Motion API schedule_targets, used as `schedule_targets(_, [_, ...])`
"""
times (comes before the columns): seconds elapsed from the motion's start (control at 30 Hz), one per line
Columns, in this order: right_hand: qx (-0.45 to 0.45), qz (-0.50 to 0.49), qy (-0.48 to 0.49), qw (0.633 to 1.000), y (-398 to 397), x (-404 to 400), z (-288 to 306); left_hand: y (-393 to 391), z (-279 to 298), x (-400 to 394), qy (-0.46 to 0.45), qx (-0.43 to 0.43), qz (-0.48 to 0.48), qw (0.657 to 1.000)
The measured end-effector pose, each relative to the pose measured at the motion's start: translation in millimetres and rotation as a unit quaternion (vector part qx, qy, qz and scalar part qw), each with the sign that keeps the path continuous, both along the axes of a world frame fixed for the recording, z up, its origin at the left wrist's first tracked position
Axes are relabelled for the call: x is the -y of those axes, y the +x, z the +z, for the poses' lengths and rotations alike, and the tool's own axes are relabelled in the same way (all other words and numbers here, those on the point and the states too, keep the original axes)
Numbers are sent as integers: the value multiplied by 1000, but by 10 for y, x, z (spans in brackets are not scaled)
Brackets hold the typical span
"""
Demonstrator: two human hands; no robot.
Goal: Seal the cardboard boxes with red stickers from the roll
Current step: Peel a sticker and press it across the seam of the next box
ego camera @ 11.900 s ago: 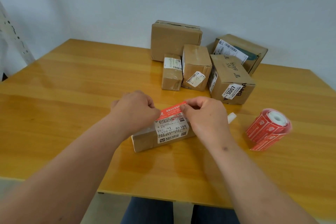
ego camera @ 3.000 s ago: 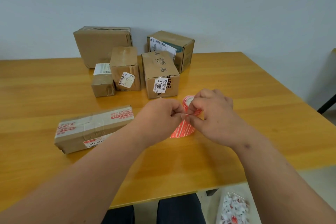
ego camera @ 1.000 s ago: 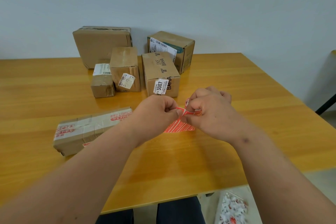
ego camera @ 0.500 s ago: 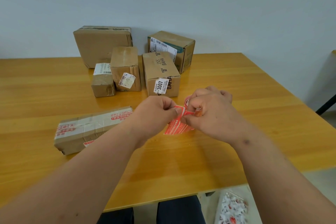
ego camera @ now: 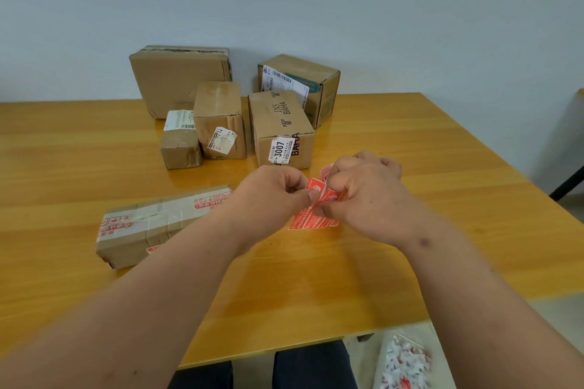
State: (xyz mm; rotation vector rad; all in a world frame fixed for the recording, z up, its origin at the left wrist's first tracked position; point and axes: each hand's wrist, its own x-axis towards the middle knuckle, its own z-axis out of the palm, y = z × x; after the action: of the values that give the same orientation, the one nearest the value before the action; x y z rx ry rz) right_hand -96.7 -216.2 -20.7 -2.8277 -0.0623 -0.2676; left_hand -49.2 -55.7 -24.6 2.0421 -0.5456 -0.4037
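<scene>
Since half a second ago hardly anything has shifted: both hands are still bunched together over the table, working at the same spot, and the red strip between them looks a touch more peeled.

Left hand is curled, thumb and forefinger pinching the near end of a red sticker. Right hand is curled too, its fingertips nipping the sticker strip just beside the left thumb; the roll peeks out red behind its knuckles, mostly hidden. A loose tail of stickers hangs below the hands and lies on the wood.

To the left, near the left forearm, lies the long box, flat, with red stickers on its taped top at both ends. Well behind, against the wall, stand five more boxes in a cluster: the small box, the tall box touching it, the 3007 box just behind the hands, the big box and the green-edged box at the back.

Down on the floor to the right, a clear bag of red and white scraps, blurred.
</scene>
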Motion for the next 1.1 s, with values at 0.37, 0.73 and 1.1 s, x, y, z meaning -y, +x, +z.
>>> schedule_targets(0.37, [31,-7,22,999,0,14,3,20,-9,20,-53,-52,34,997])
schedule_targets(0.73, [-3,-5,18,1000,9,24,47,10,5,-19,-4,-31,9,999])
schedule_targets(1.1, [31,13,23,999,-29,-3,11,23,-59,-18,-50,-112,44,992])
